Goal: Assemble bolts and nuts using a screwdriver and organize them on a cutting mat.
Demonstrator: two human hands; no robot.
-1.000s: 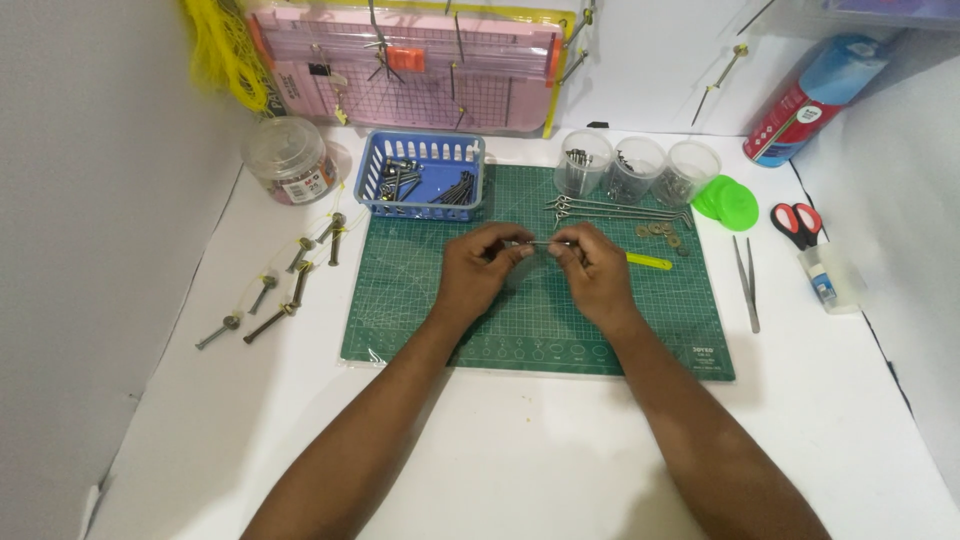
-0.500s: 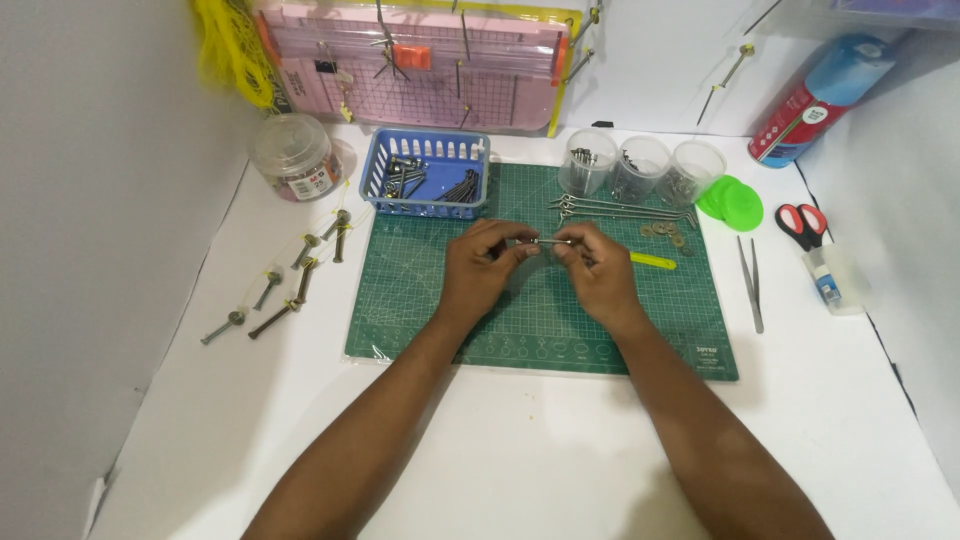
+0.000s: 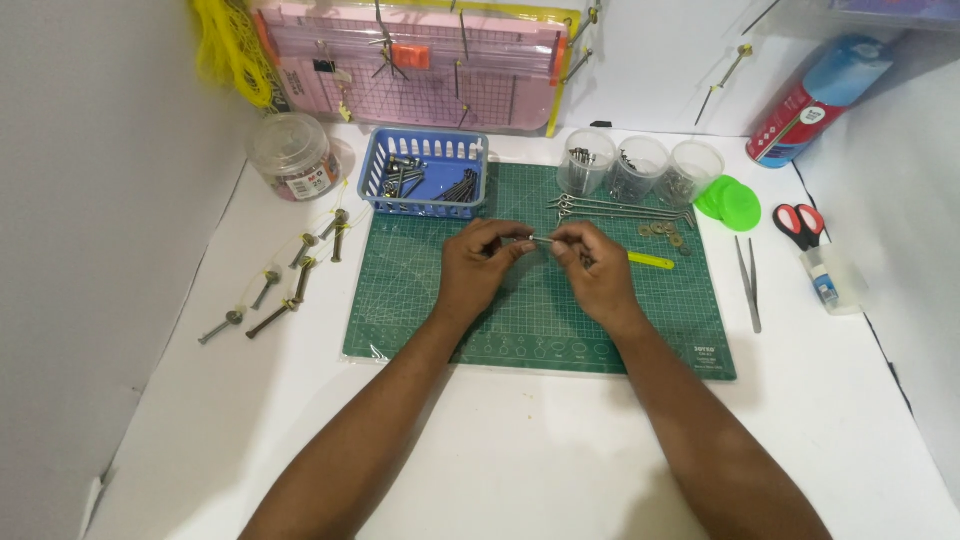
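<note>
Both of my hands meet over the middle of a green cutting mat [image 3: 420, 300]. My left hand [image 3: 480, 265] and my right hand [image 3: 597, 272] each pinch one end of a thin metal bolt [image 3: 541, 241] held level between them. A yellow-handled tool [image 3: 648, 261] lies on the mat just right of my right hand. Several long metal rods [image 3: 620, 209] and a few washers [image 3: 662, 231] rest on the mat beyond my hands.
A blue basket [image 3: 425, 205] of screws sits at the mat's far left corner, three clear cups [image 3: 640, 160] at the far right. Several bolts [image 3: 290, 275] strung on thread lie left. Green lids [image 3: 730, 203], tweezers [image 3: 750, 285], scissors [image 3: 798, 225] and a glue bottle [image 3: 825, 283] lie right.
My hands have stayed over the mat's centre holding the bolt, with only small finger shifts. The view has moved slightly.
</note>
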